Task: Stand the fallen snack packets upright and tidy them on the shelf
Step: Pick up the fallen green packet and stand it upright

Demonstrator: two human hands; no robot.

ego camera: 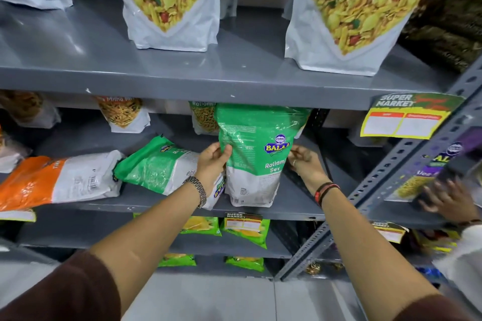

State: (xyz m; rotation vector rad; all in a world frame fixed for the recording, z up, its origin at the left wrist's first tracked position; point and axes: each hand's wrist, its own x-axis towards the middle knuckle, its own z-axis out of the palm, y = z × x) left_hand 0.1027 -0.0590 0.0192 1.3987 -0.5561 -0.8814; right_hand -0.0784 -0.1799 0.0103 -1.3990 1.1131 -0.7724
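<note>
Green packet [257, 154] is standing on the shelf [292, 206] in the middle of the frame, with left hand [212, 163] and right hand [303, 161] pinching its soft, crinkly, slippery sides.

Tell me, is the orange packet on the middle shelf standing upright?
No, the orange packet lies flat on its side on the shelf, left of a fallen green packet.

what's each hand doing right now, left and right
Left hand: closed on the left edge of the upright green packet.
Right hand: closed on the same packet's right edge.
</note>
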